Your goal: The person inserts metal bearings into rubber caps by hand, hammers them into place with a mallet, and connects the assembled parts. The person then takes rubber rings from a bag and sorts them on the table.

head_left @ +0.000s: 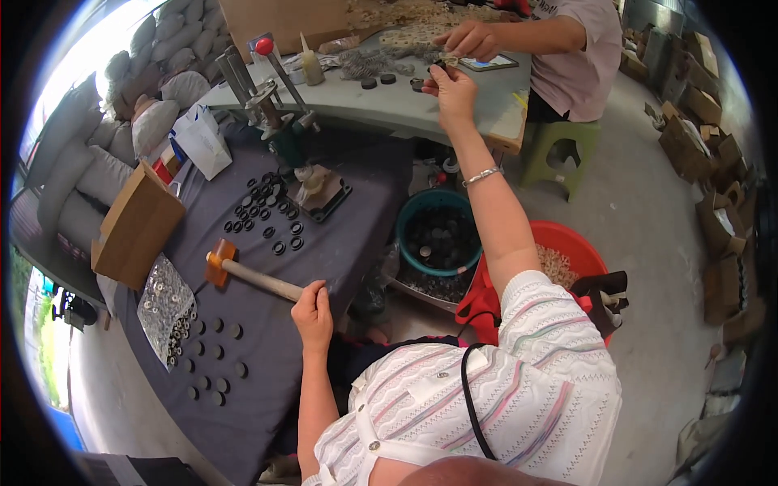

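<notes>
My left hand [313, 312] grips the end of a wooden mallet handle [259, 280]; the mallet's orange head [218, 262] rests on the dark cloth-covered table [259, 389]. My right hand [450, 91] is stretched far forward over the grey bench [389, 101], fingers pinched on a small dark part. A silver bracelet sits on that wrist. Another person's hand [472, 38] is just beyond it, touching the same spot. Black rings [263, 206] lie scattered ahead of the mallet, and flat dark discs [212, 356] lie left of my left arm.
A hand press [279, 113] with a red knob stands at the table's far end. A cardboard box [136, 227] and a bag of metal rings [164, 301] lie left. A teal bucket [409, 223] and red basin [579, 251] sit on the floor. A green stool [559, 150] holds the seated person.
</notes>
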A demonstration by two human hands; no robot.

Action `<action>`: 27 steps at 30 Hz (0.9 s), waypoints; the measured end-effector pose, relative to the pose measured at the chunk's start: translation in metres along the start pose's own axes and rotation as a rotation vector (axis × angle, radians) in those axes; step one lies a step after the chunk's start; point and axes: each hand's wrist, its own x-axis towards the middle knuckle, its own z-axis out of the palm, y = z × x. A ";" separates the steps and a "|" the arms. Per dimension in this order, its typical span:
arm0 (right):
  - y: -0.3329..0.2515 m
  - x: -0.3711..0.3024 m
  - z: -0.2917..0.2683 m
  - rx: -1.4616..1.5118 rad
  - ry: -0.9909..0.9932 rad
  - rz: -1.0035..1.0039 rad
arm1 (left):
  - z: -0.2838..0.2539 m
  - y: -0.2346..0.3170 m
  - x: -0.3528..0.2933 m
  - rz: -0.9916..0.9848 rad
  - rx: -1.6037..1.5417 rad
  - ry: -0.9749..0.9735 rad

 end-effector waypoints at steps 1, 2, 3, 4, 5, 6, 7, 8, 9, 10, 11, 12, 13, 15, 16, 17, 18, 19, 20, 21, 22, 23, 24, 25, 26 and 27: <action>-0.002 0.001 0.003 0.000 -0.008 -0.008 | -0.001 0.001 0.001 0.005 -0.005 0.009; -0.004 -0.002 0.005 -0.007 -0.009 -0.010 | -0.002 0.001 0.000 -0.013 -0.001 0.007; -0.005 -0.007 0.007 -0.013 -0.012 -0.014 | -0.004 0.000 -0.003 -0.029 0.002 0.006; -0.007 -0.010 0.009 -0.001 -0.012 -0.023 | -0.002 0.000 -0.001 -0.009 -0.011 0.022; -0.006 -0.013 0.007 0.000 0.002 -0.013 | -0.004 -0.001 -0.005 0.000 -0.009 0.017; -0.007 -0.011 0.006 0.002 0.016 -0.001 | -0.003 -0.002 -0.005 0.008 -0.005 0.012; -0.006 -0.012 0.005 0.005 0.006 -0.007 | -0.004 -0.002 -0.007 0.000 -0.008 0.000; -0.007 -0.012 0.002 0.029 0.019 -0.030 | -0.005 -0.001 -0.008 0.002 -0.009 0.009; -0.005 -0.012 0.000 0.053 0.033 -0.050 | -0.006 0.001 -0.009 -0.002 -0.017 0.006; -0.004 -0.010 0.000 0.055 0.027 -0.050 | -0.006 0.003 -0.008 -0.007 -0.025 0.000; 0.000 -0.009 0.000 0.053 0.035 -0.051 | -0.006 0.004 -0.009 -0.012 -0.022 0.005; 0.004 -0.008 -0.001 0.050 0.043 -0.047 | -0.007 0.006 -0.009 -0.048 -0.013 -0.018; 0.005 -0.007 0.000 0.054 0.027 -0.024 | -0.008 0.006 -0.012 -0.096 0.004 -0.032; 0.011 -0.014 0.012 -0.220 -0.076 -0.029 | -0.008 -0.001 -0.014 0.015 0.083 0.021; 0.013 -0.012 0.010 -0.394 -0.154 -0.102 | -0.006 -0.006 -0.016 0.055 0.118 0.043; 0.016 -0.004 0.000 -0.419 -0.181 -0.209 | -0.004 -0.005 -0.013 0.120 0.149 0.034; 0.011 -0.005 0.007 -0.486 -0.195 -0.219 | -0.003 -0.008 -0.012 0.177 0.194 0.069; 0.004 -0.012 0.013 -0.507 -0.171 -0.256 | -0.004 -0.007 -0.011 0.216 0.246 0.061; -0.005 -0.003 0.002 -0.462 -0.157 -0.241 | 0.000 -0.003 -0.005 0.259 0.217 0.034; -0.008 -0.008 0.004 -0.461 -0.155 -0.281 | 0.001 -0.005 -0.002 0.265 0.231 0.002; -0.005 -0.018 0.007 -0.544 -0.171 -0.336 | -0.002 -0.005 -0.006 0.280 0.244 -0.034; -0.002 -0.027 0.016 -0.613 -0.178 -0.413 | -0.007 -0.003 -0.013 0.239 0.268 -0.004; 0.006 -0.045 0.024 -0.594 -0.223 -0.398 | -0.013 -0.002 -0.019 0.234 0.249 -0.039; 0.013 -0.068 0.030 -0.597 -0.322 -0.364 | -0.017 -0.003 -0.020 0.248 0.220 -0.082; 0.030 -0.097 0.044 -0.579 -0.431 -0.311 | -0.028 0.001 -0.031 0.207 0.249 -0.087; 0.035 -0.130 0.059 -0.496 -0.522 -0.208 | -0.035 0.005 -0.040 0.200 0.248 -0.064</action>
